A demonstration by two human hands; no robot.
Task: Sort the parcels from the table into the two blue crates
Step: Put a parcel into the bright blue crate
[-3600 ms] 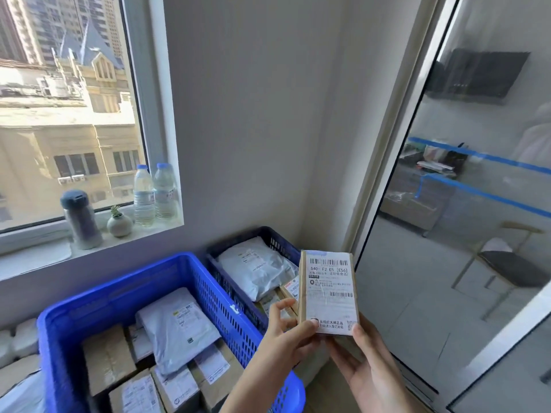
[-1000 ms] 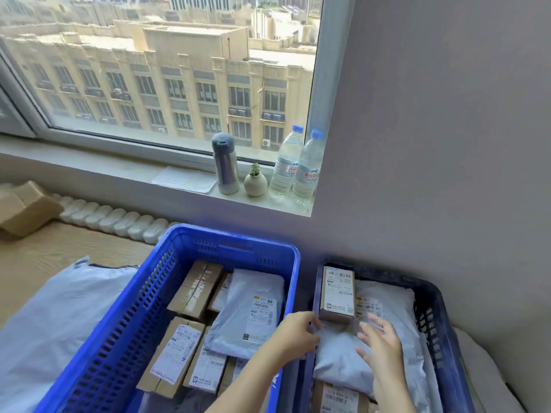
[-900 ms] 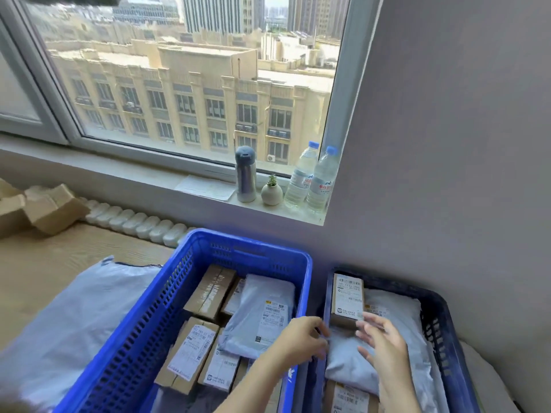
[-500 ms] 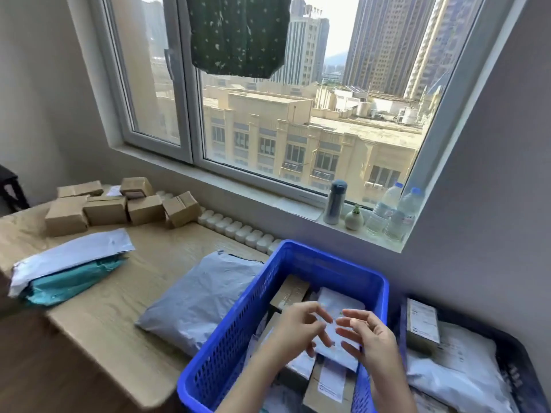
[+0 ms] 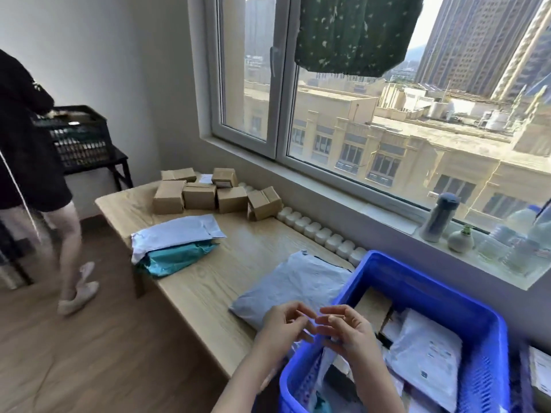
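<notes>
My left hand (image 5: pixel 283 326) and my right hand (image 5: pixel 347 330) hover side by side over the near left corner of the bright blue crate (image 5: pixel 423 287), fingers loosely curled and holding nothing. The crate holds cardboard boxes and a grey mailer (image 5: pixel 423 357). A grey poly mailer (image 5: pixel 293 286) lies on the wooden table (image 5: pixel 208 281) just left of the crate. Further left sit a white mailer (image 5: pixel 179 232) on a teal one (image 5: pixel 176 257), and several small cardboard boxes (image 5: pixel 214 195) at the table's far end. Only a sliver of the second, darker crate (image 5: pixel 536 374) shows at the right edge.
A person in black (image 5: pixel 26 150) stands at the left by a black crate (image 5: pixel 77 138) on a stand. A row of white caps (image 5: pixel 322 234) lines the wall. The windowsill holds a flask (image 5: pixel 438 217), a small vase (image 5: pixel 460 241) and water bottles (image 5: pixel 518 236).
I let go of the labelled box, which now lies in the darker right crate. My view swung left to the table, and both hands moved with it, holding nothing.
</notes>
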